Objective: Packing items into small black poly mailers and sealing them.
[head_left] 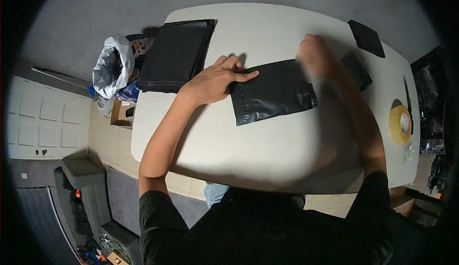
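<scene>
A black plastic mailing bag (273, 93) lies flat on the white table in front of me, its right end creased and shiny. My left hand (210, 82) rests at the bag's upper left corner, fingers apart, with one digit stretched over the top edge and pressing on it. By the upper right corner is my right hand (316, 58), curled but smeared by motion; whether anything is in it does not show. Part of another black piece (357, 71) lies beyond my right wrist.
A stack of flat black bags (174, 57) occupies the table's far left. A black square piece (366, 38) lies at the far right edge. Clear tape (400, 124) and a thin dark tool (408, 100) sit on the right. A stuffed plastic bag (114, 66) stands beyond the left edge.
</scene>
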`<act>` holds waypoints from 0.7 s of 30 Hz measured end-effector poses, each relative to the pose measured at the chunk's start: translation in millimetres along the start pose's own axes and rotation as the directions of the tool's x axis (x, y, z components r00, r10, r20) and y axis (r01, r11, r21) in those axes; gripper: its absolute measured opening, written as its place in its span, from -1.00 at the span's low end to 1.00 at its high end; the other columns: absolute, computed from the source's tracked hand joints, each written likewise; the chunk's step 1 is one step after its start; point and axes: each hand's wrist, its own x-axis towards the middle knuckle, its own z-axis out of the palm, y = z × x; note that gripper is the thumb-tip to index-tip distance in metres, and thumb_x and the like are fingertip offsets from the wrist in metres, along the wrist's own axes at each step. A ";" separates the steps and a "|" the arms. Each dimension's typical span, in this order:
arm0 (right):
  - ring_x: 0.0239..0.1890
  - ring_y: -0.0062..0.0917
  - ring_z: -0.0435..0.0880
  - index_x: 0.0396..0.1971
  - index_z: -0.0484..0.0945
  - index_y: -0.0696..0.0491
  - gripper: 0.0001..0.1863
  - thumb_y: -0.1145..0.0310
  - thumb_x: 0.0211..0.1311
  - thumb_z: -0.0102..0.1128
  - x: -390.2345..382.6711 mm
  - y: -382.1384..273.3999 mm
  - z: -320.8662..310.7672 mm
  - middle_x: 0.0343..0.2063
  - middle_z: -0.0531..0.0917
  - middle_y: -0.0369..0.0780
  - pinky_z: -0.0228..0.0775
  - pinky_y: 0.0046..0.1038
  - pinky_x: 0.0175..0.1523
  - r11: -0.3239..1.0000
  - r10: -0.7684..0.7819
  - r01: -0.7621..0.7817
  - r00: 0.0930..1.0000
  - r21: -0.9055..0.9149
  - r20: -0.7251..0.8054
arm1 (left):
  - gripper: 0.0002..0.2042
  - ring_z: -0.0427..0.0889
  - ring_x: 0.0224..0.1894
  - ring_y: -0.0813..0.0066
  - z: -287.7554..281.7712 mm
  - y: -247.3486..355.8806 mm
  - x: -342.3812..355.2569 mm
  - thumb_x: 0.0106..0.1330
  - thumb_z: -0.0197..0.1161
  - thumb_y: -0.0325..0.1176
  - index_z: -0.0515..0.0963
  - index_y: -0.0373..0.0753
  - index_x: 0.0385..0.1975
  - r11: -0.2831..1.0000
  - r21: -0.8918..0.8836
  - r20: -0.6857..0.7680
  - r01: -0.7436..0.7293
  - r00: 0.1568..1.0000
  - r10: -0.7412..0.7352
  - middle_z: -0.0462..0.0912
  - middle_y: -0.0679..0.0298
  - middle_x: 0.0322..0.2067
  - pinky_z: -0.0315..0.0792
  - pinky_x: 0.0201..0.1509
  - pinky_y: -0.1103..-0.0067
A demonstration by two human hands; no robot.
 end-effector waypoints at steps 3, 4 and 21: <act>-0.25 -0.32 0.67 -0.48 0.62 0.11 -0.85 0.69 -0.05 0.27 11.6 -26.1 -2.8 -0.28 0.69 -0.23 0.50 -0.26 -0.14 0.954 -0.055 0.037 0.997 -0.298 -0.053 | -0.10 0.47 0.10 0.29 0.1 -1.3 -1.8 -0.01 0.36 -0.73 0.51 0.32 0.37 1.000 0.010 -0.015 -0.020 1.000 0.020 0.45 0.31 0.05 0.42 0.49 0.44; -0.10 -0.26 0.67 -0.31 0.65 0.12 -0.81 0.62 0.02 0.29 17.0 -37.7 9.4 -0.19 0.71 -0.17 0.51 -0.21 0.01 0.992 -0.015 -0.004 0.990 -0.127 -0.141 | -0.12 0.47 0.11 0.27 -0.1 -0.9 -0.9 0.00 0.35 -0.73 0.52 0.29 0.37 0.999 0.015 -0.020 -0.033 0.999 0.034 0.46 0.28 0.06 0.44 0.45 0.42; 0.60 -0.03 0.11 0.46 0.19 0.37 -0.20 0.03 0.53 0.13 11.0 -154.1 71.2 0.52 0.19 0.15 0.04 -0.06 0.61 0.934 0.284 -0.236 0.946 -0.267 0.158 | -0.17 0.48 0.14 0.12 16.4 -29.8 2.0 0.10 0.17 -0.74 0.53 0.24 0.39 0.967 -0.212 -0.038 -0.139 0.990 0.134 0.49 0.15 0.06 0.44 0.32 0.32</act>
